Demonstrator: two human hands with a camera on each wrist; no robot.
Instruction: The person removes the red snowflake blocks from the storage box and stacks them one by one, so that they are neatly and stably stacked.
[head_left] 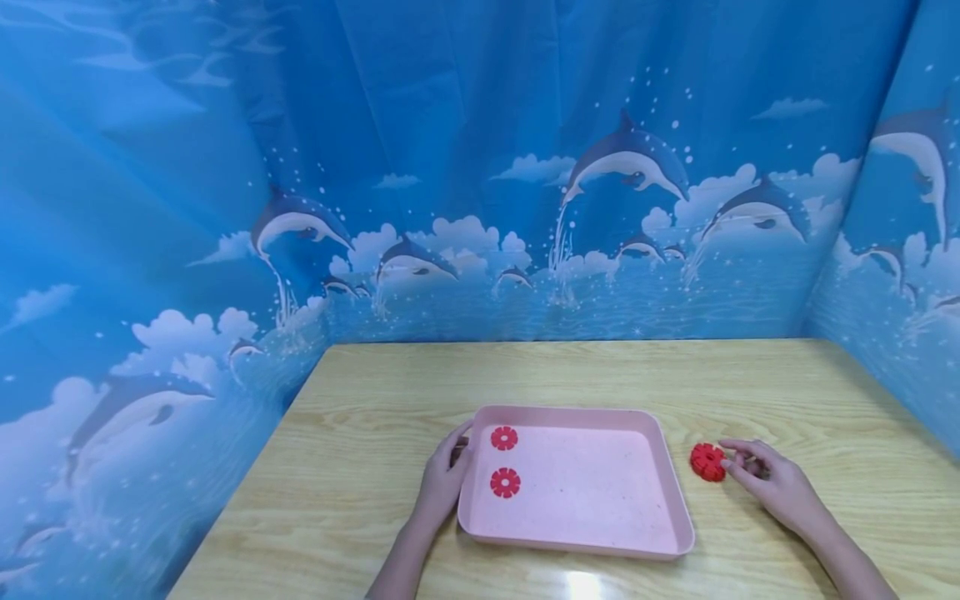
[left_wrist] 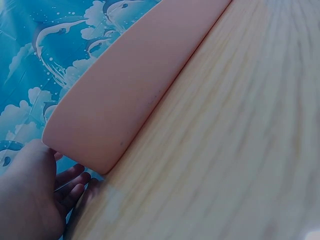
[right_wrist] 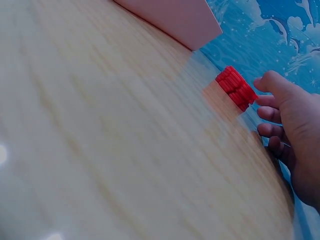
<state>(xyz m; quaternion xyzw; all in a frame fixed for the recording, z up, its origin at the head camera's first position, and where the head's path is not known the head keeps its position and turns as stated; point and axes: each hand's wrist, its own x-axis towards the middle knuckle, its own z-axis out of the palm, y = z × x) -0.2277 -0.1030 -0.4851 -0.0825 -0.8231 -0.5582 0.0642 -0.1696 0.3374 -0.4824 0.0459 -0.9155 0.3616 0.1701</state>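
Observation:
A shallow pink tray point(head_left: 570, 546) sits on the table, with one red notched plastic disc point(head_left: 504, 438) near its far left corner and another red notched disc point(head_left: 506, 482) just below that. My left hand point(head_left: 444, 475) rests against the tray's left side; in the left wrist view its thumb lies at the rim while the other fingers bend loosely beside the outer wall. Right of the tray, several red notched discs stand in a stack point(right_wrist: 236, 88). My right hand point(head_left: 772, 479) is beside this stack, thumb and index fingertips right at its edge, the other fingers loosely bent.
The wood-grain table point(head_left: 390, 383) carries the tray and the stack. Behind it and along both sides hangs a blue curtain point(head_left: 465, 125) printed with dolphins and clouds. Light glares off the table's front point(head_left: 582, 583).

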